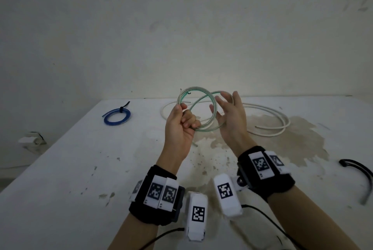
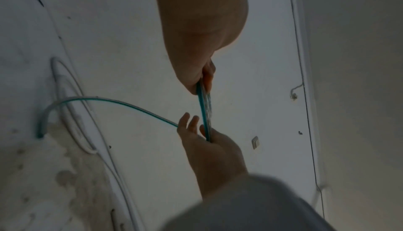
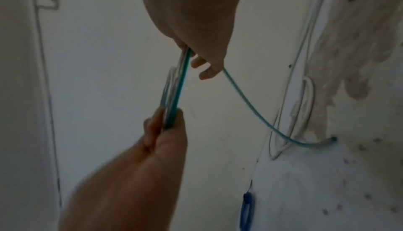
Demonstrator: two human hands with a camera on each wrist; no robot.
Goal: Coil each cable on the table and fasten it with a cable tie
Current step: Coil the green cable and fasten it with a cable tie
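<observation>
Left hand (image 1: 180,126) raised above the table (image 1: 80,169), fingers curled tight round the near side of the green cable (image 1: 203,106) coil, thumb up along the strands. Left wrist view shows the same bundle of turns pinched between thumb and fingers (image 2: 208,72). Right hand (image 1: 230,114) on the coil's right side, palm facing left, fingers loosely spread and mostly straight; the strands run through the crook between thumb and palm. Right wrist view: coil leaves that hand near the thumb, one single strand trails off past the fingertips (image 3: 207,74) down to the tabletop, its free end resting on a stain. Whether the right hand actually clamps the strands cannot be told; it looks like a loose cradle. Hands are apart, coil spanning the gap between them, several turns, all held in air. A short cut end sticks up at the coil's top left.

Near right edge of table: black cable tie bundle (image 1: 361,177), curved, well apart from the hands. Behind the hands: white cable (image 1: 268,116) lying uncoiled in loose loops on the table, partly hidden by both hands and the green coil. Far left: blue cable (image 1: 117,116) already coiled flat, black tie cinched on its top. Stained patch (image 1: 298,138) spreads under the white cable. Bare wall (image 1: 181,28) behind.
</observation>
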